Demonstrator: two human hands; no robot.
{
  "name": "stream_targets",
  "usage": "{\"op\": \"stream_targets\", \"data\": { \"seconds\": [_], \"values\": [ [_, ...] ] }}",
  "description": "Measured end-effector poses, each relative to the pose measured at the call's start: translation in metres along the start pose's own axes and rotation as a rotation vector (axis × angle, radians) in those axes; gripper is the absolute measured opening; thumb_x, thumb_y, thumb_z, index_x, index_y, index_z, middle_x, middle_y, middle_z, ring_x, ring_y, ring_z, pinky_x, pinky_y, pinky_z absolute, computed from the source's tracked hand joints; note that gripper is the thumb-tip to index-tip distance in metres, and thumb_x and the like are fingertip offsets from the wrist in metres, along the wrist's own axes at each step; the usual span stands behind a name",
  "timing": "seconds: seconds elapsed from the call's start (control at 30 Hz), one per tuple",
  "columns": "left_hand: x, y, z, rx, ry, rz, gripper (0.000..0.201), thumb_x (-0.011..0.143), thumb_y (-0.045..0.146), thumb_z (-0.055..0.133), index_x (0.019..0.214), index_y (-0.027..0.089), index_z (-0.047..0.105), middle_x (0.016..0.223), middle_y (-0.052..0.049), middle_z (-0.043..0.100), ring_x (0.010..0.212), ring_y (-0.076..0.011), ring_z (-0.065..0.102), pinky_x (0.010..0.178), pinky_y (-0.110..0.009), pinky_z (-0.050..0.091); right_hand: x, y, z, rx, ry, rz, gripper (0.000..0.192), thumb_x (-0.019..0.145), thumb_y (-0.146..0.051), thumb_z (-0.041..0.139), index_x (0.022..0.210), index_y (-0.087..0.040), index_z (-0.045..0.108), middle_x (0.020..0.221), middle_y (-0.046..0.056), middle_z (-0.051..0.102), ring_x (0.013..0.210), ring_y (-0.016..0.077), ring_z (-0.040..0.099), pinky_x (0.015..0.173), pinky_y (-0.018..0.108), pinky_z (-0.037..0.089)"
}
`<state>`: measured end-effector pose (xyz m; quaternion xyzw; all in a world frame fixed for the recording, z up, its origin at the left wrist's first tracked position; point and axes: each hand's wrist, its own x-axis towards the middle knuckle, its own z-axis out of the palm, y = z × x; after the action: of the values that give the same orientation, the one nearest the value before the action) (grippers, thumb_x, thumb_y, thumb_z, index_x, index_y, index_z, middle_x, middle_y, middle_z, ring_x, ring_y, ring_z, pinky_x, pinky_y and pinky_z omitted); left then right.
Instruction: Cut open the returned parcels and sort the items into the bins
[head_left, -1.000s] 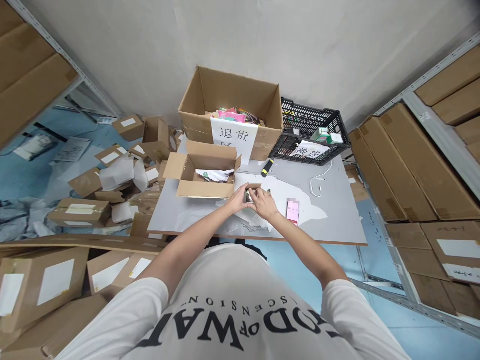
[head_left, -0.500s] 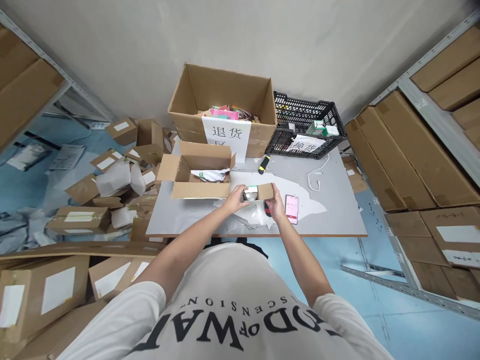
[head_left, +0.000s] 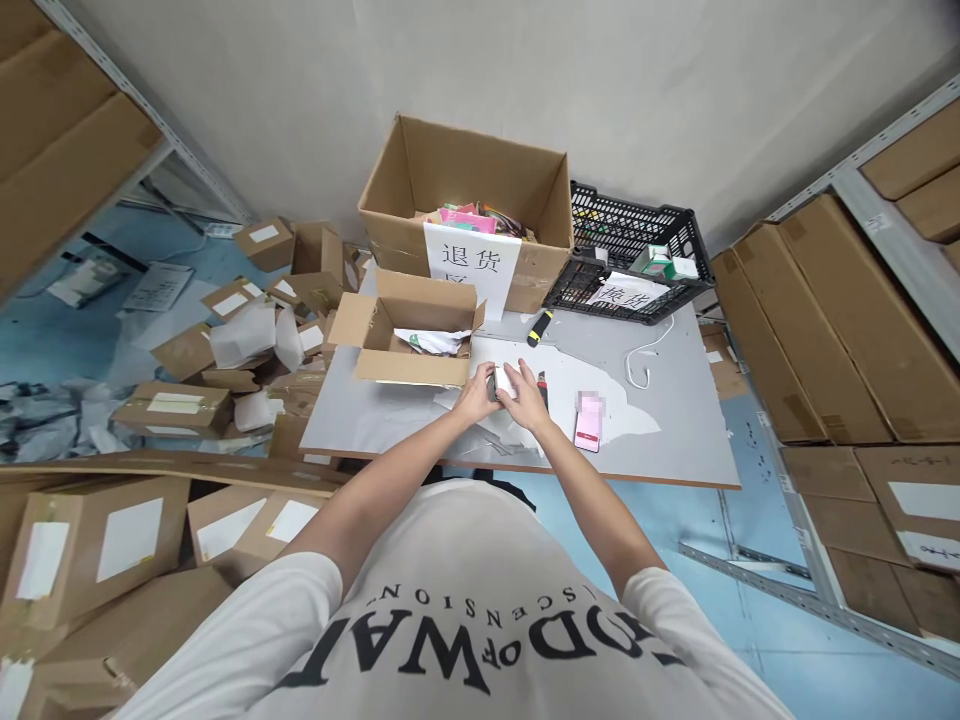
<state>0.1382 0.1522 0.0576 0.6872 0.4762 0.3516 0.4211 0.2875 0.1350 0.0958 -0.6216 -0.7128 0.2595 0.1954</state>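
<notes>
Both hands meet over the near middle of the grey tabletop (head_left: 675,420), well inside its near edge. The left hand (head_left: 476,395) and the right hand (head_left: 529,400) have their fingers clamped together on a small white boxed item (head_left: 502,381), held between them just above the surface; its details are too small to make out.

Just beyond the hands to the left sits a small open brown cardboard box (head_left: 405,345) with white paper inside, its near wall close to the left hand. To the right, a pink phone (head_left: 589,420) lies flat, near the right hand but apart from it. A black-and-yellow cutter (head_left: 537,328) and a white cable (head_left: 645,365) lie farther back. The right half of the tabletop is mostly bare up to its right edge.

Along the far edge stand a large open brown carton with a white paper sign (head_left: 469,215) and a black plastic crate (head_left: 637,260), which overhangs the far right corner area.

White torn paper sheets (head_left: 517,440) lie under the hands. Left of the tabletop, the blue floor (head_left: 45,350) is crowded with scattered brown cardboard parcels (head_left: 180,410). Metal shelving with flat brown cartons (head_left: 825,310) lines the right side, with a strip of floor between it and the tabletop.
</notes>
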Motion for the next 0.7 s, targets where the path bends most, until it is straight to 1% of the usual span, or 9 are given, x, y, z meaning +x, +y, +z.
{"op": "stream_targets", "data": {
  "seconds": [0.1, 0.17, 0.27, 0.37, 0.43, 0.53, 0.6, 0.7],
  "values": [
    [0.001, -0.001, 0.000, 0.013, -0.002, 0.007, 0.080, 0.063, 0.022, 0.069, 0.131, 0.018, 0.028, 0.130, -0.015, 0.048, 0.121, -0.0271, 0.049, 0.093, -0.043, 0.046, 0.000, -0.001, 0.001, -0.069, -0.014, -0.017, 0.060, 0.085, -0.042, 0.049, 0.139, -0.019, 0.038, 0.152, 0.015, 0.019, 0.138, 0.0282, 0.024, 0.105, 0.044, 0.032],
    [0.002, -0.003, -0.001, 0.015, -0.011, 0.017, 0.080, 0.063, 0.023, 0.069, 0.132, 0.017, 0.028, 0.131, -0.016, 0.047, 0.122, -0.0276, 0.048, 0.093, -0.043, 0.046, -0.001, -0.002, 0.002, -0.133, -0.024, -0.029, 0.058, 0.086, -0.042, 0.047, 0.140, -0.020, 0.038, 0.152, 0.014, 0.016, 0.138, 0.0297, 0.022, 0.105, 0.047, 0.031],
    [0.003, -0.005, -0.006, 0.024, -0.056, 0.042, 0.080, 0.063, 0.026, 0.070, 0.132, 0.017, 0.029, 0.134, -0.016, 0.044, 0.123, -0.0291, 0.046, 0.093, -0.044, 0.046, -0.003, 0.000, 0.000, -0.239, -0.078, -0.056, 0.057, 0.089, -0.043, 0.043, 0.142, -0.024, 0.033, 0.154, 0.013, 0.011, 0.139, 0.0336, 0.015, 0.103, 0.053, 0.030],
    [0.003, -0.005, -0.011, 0.054, -0.112, 0.059, 0.079, 0.065, 0.030, 0.071, 0.132, 0.019, 0.031, 0.135, -0.015, 0.044, 0.122, -0.0302, 0.047, 0.094, -0.046, 0.045, -0.003, 0.008, -0.009, -0.238, -0.141, -0.127, 0.061, 0.088, -0.045, 0.044, 0.143, -0.023, 0.029, 0.154, 0.014, 0.009, 0.141, 0.0336, 0.009, 0.102, 0.055, 0.028],
    [0.003, -0.005, -0.013, 0.079, -0.135, 0.060, 0.079, 0.066, 0.034, 0.072, 0.132, 0.019, 0.032, 0.134, -0.015, 0.046, 0.122, -0.0309, 0.048, 0.095, -0.047, 0.044, -0.001, 0.017, -0.019, -0.179, -0.167, -0.207, 0.063, 0.085, -0.045, 0.051, 0.140, -0.020, 0.034, 0.153, 0.016, 0.012, 0.140, 0.0311, 0.012, 0.104, 0.051, 0.029],
    [0.004, -0.005, -0.014, 0.115, -0.179, 0.071, 0.081, 0.065, 0.033, 0.074, 0.132, 0.018, 0.032, 0.135, -0.017, 0.046, 0.123, -0.0322, 0.047, 0.097, -0.049, 0.042, 0.003, 0.030, -0.033, -0.111, -0.206, -0.299, 0.057, 0.077, -0.042, 0.063, 0.126, -0.017, 0.046, 0.148, 0.018, 0.022, 0.138, 0.0289, 0.021, 0.102, 0.047, 0.033],
    [0.005, -0.005, -0.014, 0.129, -0.209, 0.081, 0.081, 0.066, 0.033, 0.074, 0.134, 0.019, 0.030, 0.139, -0.017, 0.042, 0.125, -0.0321, 0.045, 0.100, -0.048, 0.040, 0.006, 0.035, -0.037, -0.100, -0.246, -0.321, 0.055, 0.072, -0.041, 0.068, 0.119, -0.018, 0.049, 0.145, 0.017, 0.028, 0.135, 0.0288, 0.026, 0.099, 0.046, 0.036],
    [0.006, -0.004, -0.014, 0.155, -0.228, 0.087, 0.081, 0.069, 0.035, 0.072, 0.136, 0.020, 0.028, 0.144, -0.016, 0.036, 0.129, -0.0315, 0.041, 0.104, -0.048, 0.036, 0.009, 0.037, -0.036, -0.112, -0.283, -0.320, 0.054, 0.071, -0.039, 0.070, 0.116, -0.020, 0.048, 0.141, 0.016, 0.032, 0.128, 0.0284, 0.036, 0.094, 0.043, 0.040]
  ]
}}
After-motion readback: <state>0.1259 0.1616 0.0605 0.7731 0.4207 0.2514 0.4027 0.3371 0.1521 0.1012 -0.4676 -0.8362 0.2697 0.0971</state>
